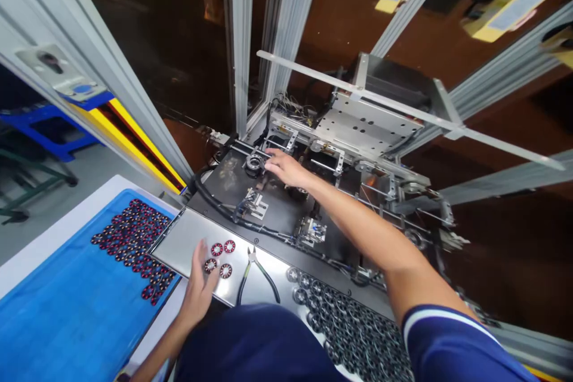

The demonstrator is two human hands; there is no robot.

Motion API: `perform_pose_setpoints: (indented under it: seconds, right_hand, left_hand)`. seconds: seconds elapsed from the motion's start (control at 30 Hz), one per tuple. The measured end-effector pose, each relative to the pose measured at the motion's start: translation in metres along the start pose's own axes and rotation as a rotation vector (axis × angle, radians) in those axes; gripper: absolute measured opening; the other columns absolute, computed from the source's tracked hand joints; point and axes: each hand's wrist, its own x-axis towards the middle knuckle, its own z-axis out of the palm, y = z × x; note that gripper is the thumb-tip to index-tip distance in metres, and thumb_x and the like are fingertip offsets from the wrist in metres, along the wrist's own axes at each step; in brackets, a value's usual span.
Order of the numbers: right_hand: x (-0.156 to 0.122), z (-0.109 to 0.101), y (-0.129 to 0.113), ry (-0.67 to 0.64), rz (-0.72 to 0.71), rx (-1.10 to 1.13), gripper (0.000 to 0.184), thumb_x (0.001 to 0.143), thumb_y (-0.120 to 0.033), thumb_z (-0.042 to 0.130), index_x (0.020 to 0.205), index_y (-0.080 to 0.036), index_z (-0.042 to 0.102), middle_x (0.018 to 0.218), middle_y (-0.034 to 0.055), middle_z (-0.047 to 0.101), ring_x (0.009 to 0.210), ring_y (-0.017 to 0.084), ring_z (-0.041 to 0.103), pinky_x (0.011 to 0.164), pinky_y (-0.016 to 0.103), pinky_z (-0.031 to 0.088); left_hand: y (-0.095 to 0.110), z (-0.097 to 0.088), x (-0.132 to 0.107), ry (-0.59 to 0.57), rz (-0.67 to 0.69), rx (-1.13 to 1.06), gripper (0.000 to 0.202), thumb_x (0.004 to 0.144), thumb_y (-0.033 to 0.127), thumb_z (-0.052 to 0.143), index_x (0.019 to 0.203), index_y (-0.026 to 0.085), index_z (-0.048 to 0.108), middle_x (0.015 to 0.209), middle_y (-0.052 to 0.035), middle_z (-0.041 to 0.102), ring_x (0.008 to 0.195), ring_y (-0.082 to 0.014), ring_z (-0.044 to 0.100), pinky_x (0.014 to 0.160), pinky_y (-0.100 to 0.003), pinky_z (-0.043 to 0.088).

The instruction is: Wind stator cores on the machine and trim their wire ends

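Observation:
My right hand [283,167] reaches far into the machine, its fingers resting flat next to a dark round ring part [253,163] seated on the black base plate [277,209]. My left hand [199,286] lies on the steel plate [179,245] at the front, fingers spread, its fingertips touching one of several small red wound discs [220,256] laid out there. Black-handled pliers [253,274] lie just right of those discs.
A blue tray [67,310] on the left holds many more red discs [132,242]. Dark empty rings [349,322] lie packed at the lower right. Aluminium frame posts [242,42] and a metal mechanism [367,125] stand behind the base plate.

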Motion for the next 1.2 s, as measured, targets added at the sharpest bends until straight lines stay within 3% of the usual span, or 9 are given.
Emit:
perform_pose_setpoints:
  seconds: [0.13,0.23,0.33,0.47,0.8,1.03,1.2]
  right_hand:
    - [0.042,0.018,0.034,-0.022,0.050,-0.094,0.014,0.092,-0.022,0.061,0.098,-0.012,0.067,0.135,0.0117,0.057,0.129,0.027,0.050,0.109,0.052,0.039]
    - [0.053,0.029,0.045,-0.050,0.062,-0.142,0.022,0.092,-0.028,0.062,0.109,-0.014,0.065,0.136,0.0098,0.056,0.128,0.027,0.050,0.107,0.053,0.040]
    - [0.057,0.034,0.050,-0.079,0.074,-0.175,0.020,0.093,-0.027,0.060,0.107,-0.014,0.065,0.137,0.0101,0.055,0.128,0.026,0.050,0.107,0.052,0.040]
    - [0.063,0.037,0.051,-0.117,0.103,-0.211,0.017,0.094,-0.025,0.059,0.103,-0.013,0.066,0.136,0.0105,0.056,0.127,0.025,0.051,0.107,0.050,0.041]
    - [0.074,0.043,0.038,-0.163,0.266,-0.334,0.027,0.094,-0.032,0.059,0.115,-0.015,0.061,0.123,0.0089,0.062,0.110,0.023,0.062,0.093,0.046,0.052]
    - [0.075,0.047,0.026,-0.167,0.357,-0.401,0.032,0.094,-0.034,0.059,0.119,-0.014,0.059,0.120,0.0096,0.062,0.105,0.022,0.063,0.089,0.043,0.054]
    - [0.075,0.055,0.031,-0.175,0.370,-0.413,0.031,0.094,-0.034,0.059,0.119,-0.015,0.059,0.120,0.0089,0.062,0.104,0.022,0.063,0.088,0.043,0.055]
  left_hand:
    - [-0.006,0.011,0.002,0.020,0.018,-0.010,0.069,0.094,0.035,0.051,0.154,0.026,0.017,0.159,-0.0169,0.029,0.143,-0.0309,0.036,0.116,-0.055,0.030]
    - [-0.008,0.009,0.011,0.056,0.059,0.006,0.071,0.091,0.032,0.056,0.153,0.023,0.022,0.156,-0.0182,0.035,0.142,-0.0314,0.038,0.116,-0.054,0.030]
    - [-0.012,0.008,0.019,0.119,0.105,0.037,0.071,0.089,0.033,0.058,0.151,0.021,0.024,0.151,-0.0196,0.040,0.136,-0.0308,0.046,0.114,-0.053,0.033]
    - [-0.015,0.011,0.022,0.149,0.127,0.085,0.069,0.089,0.033,0.060,0.148,0.019,0.029,0.147,-0.0200,0.045,0.129,-0.0296,0.052,0.111,-0.051,0.038]
    - [-0.014,0.011,0.021,0.129,0.122,0.151,0.064,0.090,0.031,0.058,0.146,0.018,0.033,0.141,-0.0200,0.050,0.127,-0.0306,0.053,0.108,-0.052,0.040]
    - [-0.016,0.011,0.021,0.137,0.118,0.163,0.064,0.089,0.032,0.059,0.147,0.019,0.034,0.142,-0.0182,0.051,0.128,-0.0295,0.053,0.108,-0.049,0.042]
    - [-0.016,0.011,0.021,0.138,0.118,0.167,0.063,0.089,0.031,0.059,0.146,0.018,0.035,0.141,-0.0177,0.051,0.127,-0.0288,0.054,0.108,-0.049,0.041]
